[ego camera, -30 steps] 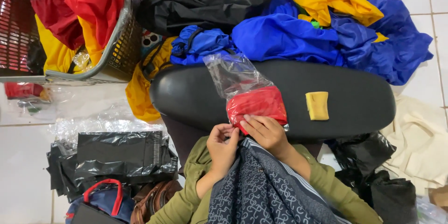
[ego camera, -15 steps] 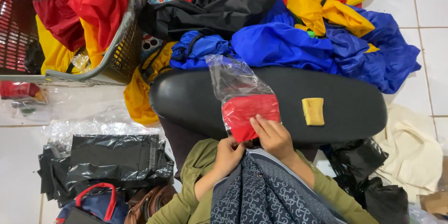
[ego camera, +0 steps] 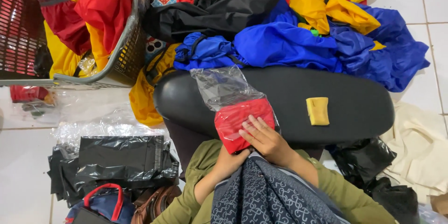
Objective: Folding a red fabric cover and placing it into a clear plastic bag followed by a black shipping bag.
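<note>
At the far left, a dark mesh laundry basket [ego camera: 119,61] is holding red and yellow garments, and a stack of black plastic-wrapped bundles [ego camera: 116,163] is lying on the tiled floor [ego camera: 23,158] below it. Neither is touching the work.

At centre, a folded red garment in a clear plastic bag [ego camera: 235,117] is lying on the near edge of a black padded board [ego camera: 354,103]. The long axis of the bag is running diagonally: the open, empty end is pointing up and to the left, and the filled red end is pointing down and to the right, toward the person.

The left hand [ego camera: 227,162] is sitting under the bag's near corner; its fingers are hidden, so its grip cannot be determined. The right hand [ego camera: 264,137] is lying flat on the red end, fingers spread and pressing, not clenched. The right hand is the nearer one to the bag's bulk.

Further right, a small yellow folded pad [ego camera: 318,110] is resting on the board, well apart from both hands. Blue and yellow garments [ego camera: 298,42] are piled beyond.
</note>
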